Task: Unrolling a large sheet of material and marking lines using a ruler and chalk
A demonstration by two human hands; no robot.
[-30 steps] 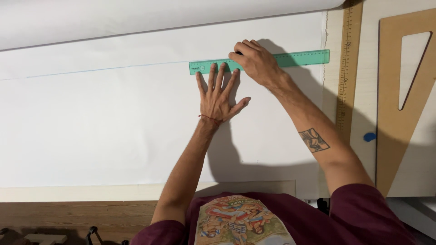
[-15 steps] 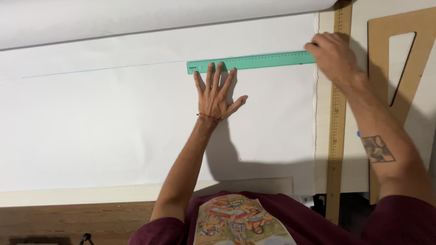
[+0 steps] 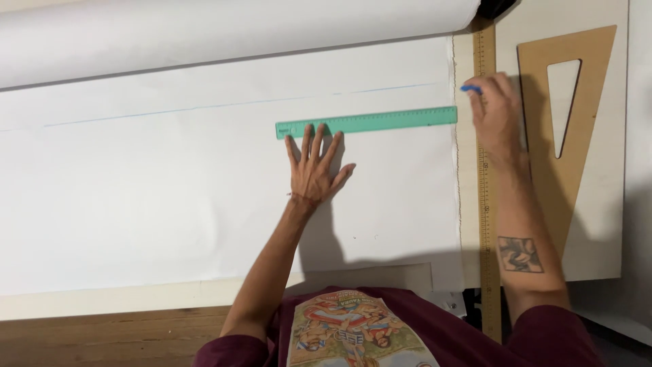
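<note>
The left hand (image 3: 314, 168) lies flat and open on the white cloth (image 3: 170, 197), with all fingers spread. It grips nothing; the fingertips press on the lower edge of the green ruler (image 3: 367, 122), near the ruler's left end. The thumb points to the right and rests on the cloth only.

The right hand (image 3: 497, 115) is closed loosely around a small blue marker (image 3: 470, 88). Only the blue tip shows, out of the fingers toward the left, so how the fingers sit around it I cannot tell exactly. This hand is over the long wooden ruler (image 3: 489, 224), just beyond the right edge of the cloth, and it does not touch the green ruler. The forearm below it carries a dark tattoo (image 3: 521, 254).

The green ruler lies almost level across the cloth, and its right end reaches the right edge of the cloth. Above it a thin blue line (image 3: 204, 107) runs over the cloth, from far left to near the right edge, a little apart from the ruler. At the top of the cloth lies the roll (image 3: 238, 30). The wooden ruler runs from top to bottom along the cloth's right edge. To the right of it lies a wooden triangle (image 3: 577, 109) with a triangular hole, on a pale board (image 3: 604, 224).
</note>
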